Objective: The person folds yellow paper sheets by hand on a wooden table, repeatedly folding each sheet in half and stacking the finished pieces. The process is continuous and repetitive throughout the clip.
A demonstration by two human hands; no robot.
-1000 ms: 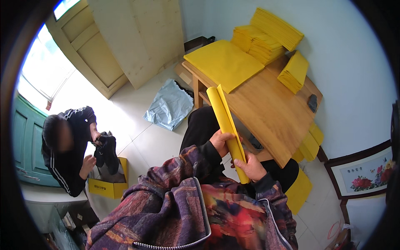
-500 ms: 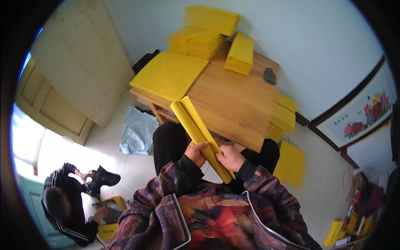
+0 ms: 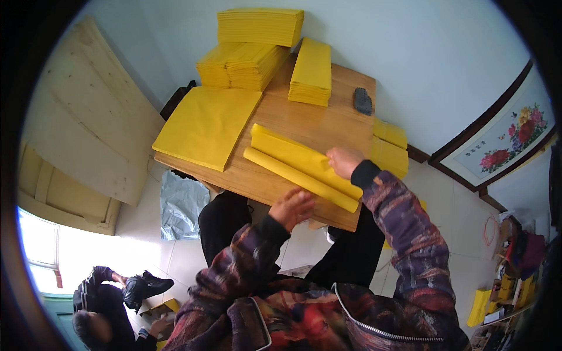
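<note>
the folded yellow paper (image 3: 304, 168) lies on the wooden table (image 3: 328, 126) at the centre of the frame. the right hand (image 3: 344, 161) presses its upper edge, fingers bent on it. the left hand (image 3: 291, 207) rests at the table's near edge, fingers loosely open, holding nothing

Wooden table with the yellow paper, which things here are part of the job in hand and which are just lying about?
In hand:
- folded yellow paper sheet, lying on the wooden table
- right hand, touching it
- left hand, at its near edge

Lying about:
- flat yellow sheets
- yellow paper stacks
- small dark block
- grey plastic bag on the floor
</note>
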